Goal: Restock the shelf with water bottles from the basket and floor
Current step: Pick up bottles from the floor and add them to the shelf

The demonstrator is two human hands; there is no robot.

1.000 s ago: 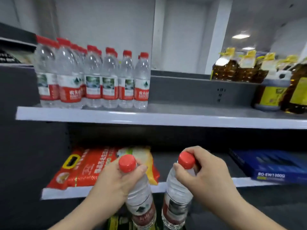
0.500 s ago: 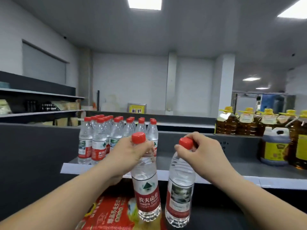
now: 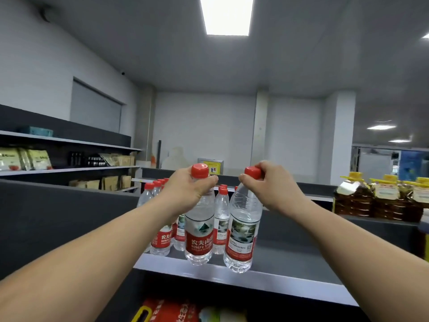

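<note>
Currently both hands are loaded, one water bottle each, both held by the neck just under the red cap. Left hand [image 3: 185,189] is clenched around the neck of the left bottle [image 3: 199,228], which hangs upright with its red label facing the camera; its base is over the front part of the shelf [image 3: 278,275], and whether it touches the surface I cannot tell. Right hand [image 3: 267,187] pinches the cap and neck of the right bottle [image 3: 241,231], which tilts slightly, base toward the shelf's front lip and overlapping that edge in view; contact there is also unclear. The two held bottles are just beside each other, not visibly touching. Behind them on the same shelf stands the stocked row of bottles [image 3: 160,231], upright, red caps, packed together, partly hidden by the left forearm. Far right along the shelf, well apart from the water, sit the oil jugs [image 3: 380,201] with yellow caps. Below the shelf's front edge a red bag [image 3: 167,310] lies on the lower level, partly cut off by the frame.
</note>
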